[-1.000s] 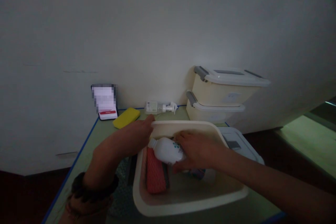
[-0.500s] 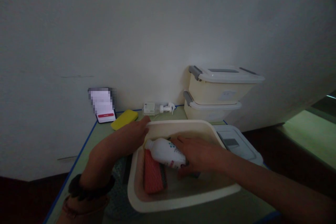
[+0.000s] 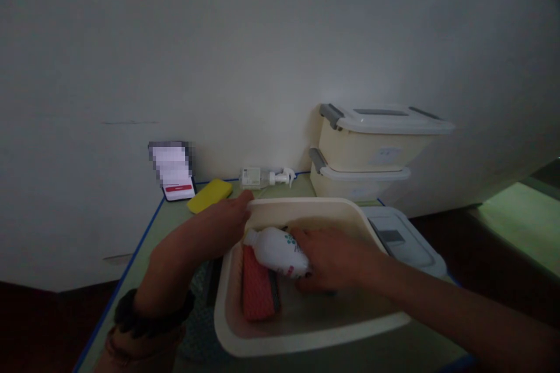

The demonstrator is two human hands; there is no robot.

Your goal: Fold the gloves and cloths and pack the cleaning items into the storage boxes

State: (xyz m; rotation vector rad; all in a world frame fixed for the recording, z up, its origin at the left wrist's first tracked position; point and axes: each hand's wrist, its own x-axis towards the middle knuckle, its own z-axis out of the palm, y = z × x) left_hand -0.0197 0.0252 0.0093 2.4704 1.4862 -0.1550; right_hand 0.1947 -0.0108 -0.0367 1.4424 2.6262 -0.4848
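A cream plastic bin (image 3: 306, 341) stands in front of me without a lid on it. My left hand (image 3: 231, 218) has its fingers hooked over the bin's far left rim. Inside the bin, my right hand (image 3: 328, 259) is curled round the base end of a white bottle (image 3: 280, 253) with printed marks. The bottle lies tilted, its neck end to the left, over a folded red cloth (image 3: 259, 288) that has a dark edge. Something dark shows under my right hand, too covered to name.
Behind the bin lie a yellow sponge-like block (image 3: 210, 195) and a clear spray bottle (image 3: 262, 178). A phone (image 3: 175, 172) leans on the wall. Two lidded boxes (image 3: 361, 151) are stacked at the back right, and a grey-white lid (image 3: 406, 239) lies right of the bin.
The view has shifted slightly. My right hand has closed a little further round the bottle's base end; my left hand keeps its place on the rim.
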